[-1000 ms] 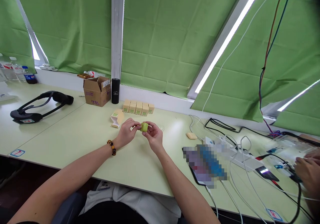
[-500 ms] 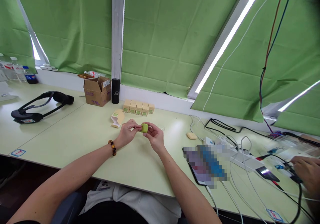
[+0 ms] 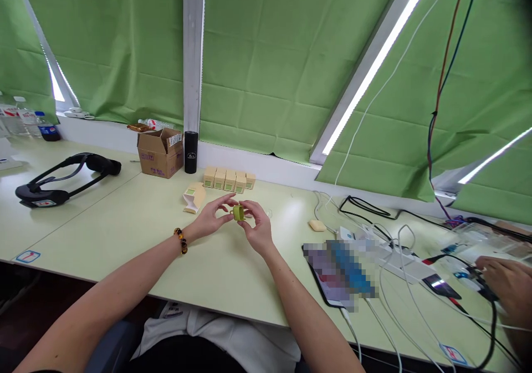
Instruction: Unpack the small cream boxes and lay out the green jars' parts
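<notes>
My right hand (image 3: 258, 230) pinches a small olive-green case (image 3: 238, 213) with rounded corners, raised above the table. Its hollow side seems to face right, and a small loop shows at its left. Close by on the left is my left hand (image 3: 210, 218), fingers and thumb spread apart around the loop; whether the thumb tip touches it I cannot tell. An opened small cardboard box (image 3: 194, 197) lies behind my left hand. Farther back, several closed small cardboard boxes (image 3: 228, 179) stand in a row.
A large carton (image 3: 160, 154) and a black tumbler (image 3: 191, 152) stand by the wall. A black headset (image 3: 68, 179) lies left. To the right are a beige pad (image 3: 317, 225), a blurred-out phone (image 3: 338, 276), a power strip (image 3: 401, 262), many cables and another person's hand (image 3: 505, 281).
My left hand has let go of the green case, its fingers spreading and shifting slightly left. The case has turned in my right hand and now shows its hollow side.
</notes>
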### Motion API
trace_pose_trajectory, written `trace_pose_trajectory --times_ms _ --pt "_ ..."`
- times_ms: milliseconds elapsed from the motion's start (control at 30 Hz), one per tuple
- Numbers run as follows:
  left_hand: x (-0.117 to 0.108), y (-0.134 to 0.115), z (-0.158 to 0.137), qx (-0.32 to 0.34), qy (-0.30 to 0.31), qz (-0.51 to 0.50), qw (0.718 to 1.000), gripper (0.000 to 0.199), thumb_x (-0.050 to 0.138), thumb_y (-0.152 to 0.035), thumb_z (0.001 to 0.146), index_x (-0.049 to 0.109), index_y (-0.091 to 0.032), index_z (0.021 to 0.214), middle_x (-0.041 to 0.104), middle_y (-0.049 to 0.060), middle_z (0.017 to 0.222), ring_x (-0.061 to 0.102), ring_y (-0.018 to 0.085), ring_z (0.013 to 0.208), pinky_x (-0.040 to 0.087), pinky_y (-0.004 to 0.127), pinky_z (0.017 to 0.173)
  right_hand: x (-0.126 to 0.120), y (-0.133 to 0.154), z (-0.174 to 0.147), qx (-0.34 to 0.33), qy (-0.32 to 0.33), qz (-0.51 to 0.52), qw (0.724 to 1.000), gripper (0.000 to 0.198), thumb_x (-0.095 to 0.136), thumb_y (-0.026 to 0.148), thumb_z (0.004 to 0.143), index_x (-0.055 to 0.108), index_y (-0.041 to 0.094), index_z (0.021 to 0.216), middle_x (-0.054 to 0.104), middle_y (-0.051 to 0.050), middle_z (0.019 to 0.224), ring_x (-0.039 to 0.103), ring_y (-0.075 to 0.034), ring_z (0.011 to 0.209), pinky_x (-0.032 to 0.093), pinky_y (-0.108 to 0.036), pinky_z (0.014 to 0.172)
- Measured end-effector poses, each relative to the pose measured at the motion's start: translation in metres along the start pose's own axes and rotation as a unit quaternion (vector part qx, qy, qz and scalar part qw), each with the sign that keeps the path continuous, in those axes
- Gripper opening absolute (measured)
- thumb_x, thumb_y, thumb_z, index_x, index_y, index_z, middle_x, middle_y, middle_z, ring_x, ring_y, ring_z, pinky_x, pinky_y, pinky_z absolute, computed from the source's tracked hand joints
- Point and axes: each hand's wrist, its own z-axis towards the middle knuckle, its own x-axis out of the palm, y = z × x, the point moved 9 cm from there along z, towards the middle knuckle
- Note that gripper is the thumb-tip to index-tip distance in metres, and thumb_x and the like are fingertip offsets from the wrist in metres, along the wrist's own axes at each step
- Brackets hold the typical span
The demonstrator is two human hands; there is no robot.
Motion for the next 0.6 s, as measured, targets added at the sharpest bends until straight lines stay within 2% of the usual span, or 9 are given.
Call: trace_pose_trajectory --times_ms 67,133,233,333,400,500,600 --pt "0.005 0.006 0.000 -0.002 0.023 -0.017 1.000 0.061 0.072 -0.026 0.094 0.054 -0.030 0.153 0.072 0.011 0.132 0.068 0.026 0.120 0.059 0.047 0.099 0.000 0.004 -0.001 -0.012 0.008 -0.030 0.999 0.060 0.066 0.008 0.080 0.066 0.031 0.135 0.069 -0.008 0.126 0.067 -0.026 0.112 0.059 -0.047 0.096" --pt "0.005 0.009 0.000 -0.002 0.016 -0.010 1.000 0.058 0.075 -0.024 0.092 0.059 -0.029 0.148 0.071 0.012 0.133 0.069 0.026 0.118 0.059 0.047 0.100 -0.001 0.006 -0.001 -0.015 0.005 -0.033 0.999 0.060 0.065 0.008 0.082 0.062 0.031 0.138 0.068 -0.009 0.129 0.068 -0.026 0.113 0.059 -0.048 0.097" --pt "0.004 0.006 -0.002 0.004 -0.002 0.012 1.000 0.051 0.077 -0.021 0.089 0.065 -0.026 0.138 0.071 0.012 0.129 0.069 0.025 0.114 0.060 0.046 0.098 -0.003 0.006 -0.002 -0.016 -0.010 -0.005 1.000 0.052 0.064 0.012 0.088 0.062 0.030 0.136 0.063 -0.011 0.136 0.069 -0.026 0.117 0.059 -0.049 0.100" --pt "0.001 0.001 -0.004 0.012 -0.030 0.048 0.998 0.044 0.079 -0.021 0.087 0.066 -0.025 0.128 0.071 0.010 0.123 0.068 0.024 0.109 0.060 0.044 0.094 -0.004 0.013 -0.003 -0.040 -0.027 -0.002 0.999 0.037 0.062 0.016 0.094 0.067 0.029 0.127 0.064 -0.011 0.133 0.067 -0.027 0.121 0.061 -0.048 0.099" --pt "-0.001 -0.004 -0.006 0.026 -0.053 0.087 0.994 0.041 0.081 -0.021 0.086 0.066 -0.025 0.124 0.070 0.009 0.118 0.066 0.025 0.108 0.059 0.045 0.093 -0.008 0.021 -0.005 -0.074 -0.053 -0.050 0.995 0.029 0.061 0.019 0.096 0.071 0.029 0.121 0.066 -0.011 0.126 0.065 -0.028 0.120 0.061 -0.048 0.094" --pt "0.000 -0.014 -0.008 0.068 -0.069 0.155 0.983 0.037 0.081 -0.022 0.087 0.066 -0.024 0.121 0.070 0.009 0.112 0.060 0.028 0.114 0.056 0.048 0.096 -0.013 0.037 -0.010 -0.137 -0.101 -0.172 0.970 0.022 0.064 0.020 0.094 0.076 0.030 0.110 0.067 -0.010 0.107 0.064 -0.029 0.104 0.059 -0.047 0.083" --pt "0.004 -0.023 -0.011 0.109 -0.071 0.200 0.971 0.035 0.079 -0.022 0.088 0.066 -0.023 0.121 0.071 0.009 0.109 0.057 0.030 0.117 0.053 0.051 0.099 -0.007 0.041 -0.013 -0.166 -0.097 -0.275 0.942 0.021 0.066 0.019 0.092 0.080 0.032 0.101 0.062 -0.008 0.090 0.058 -0.027 0.089 0.052 -0.043 0.073"
